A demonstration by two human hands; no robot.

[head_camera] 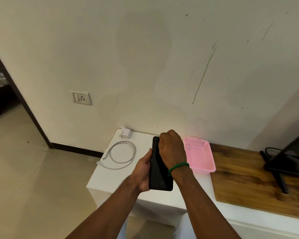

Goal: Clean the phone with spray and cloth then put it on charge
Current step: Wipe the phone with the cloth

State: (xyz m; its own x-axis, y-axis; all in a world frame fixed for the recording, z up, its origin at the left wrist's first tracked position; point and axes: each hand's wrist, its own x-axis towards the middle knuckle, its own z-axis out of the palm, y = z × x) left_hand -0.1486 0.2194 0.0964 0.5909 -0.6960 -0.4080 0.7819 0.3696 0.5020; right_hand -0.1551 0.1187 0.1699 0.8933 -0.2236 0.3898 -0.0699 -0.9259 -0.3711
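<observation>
Phone (160,171) is above the table (114,178), gripped in the left hand (144,171), thumb on one long edge, fingers behind. Right hand (172,149) is curled tight against the phone's upper face; what it holds, if anything, is hidden.

Judgement: light, rigid, slick glass, fragile. Grip by the long edges.

Charger (125,133) near coiled cable (122,155); print looks like "100W", too small to confirm. No legible marking on the phone.
</observation>
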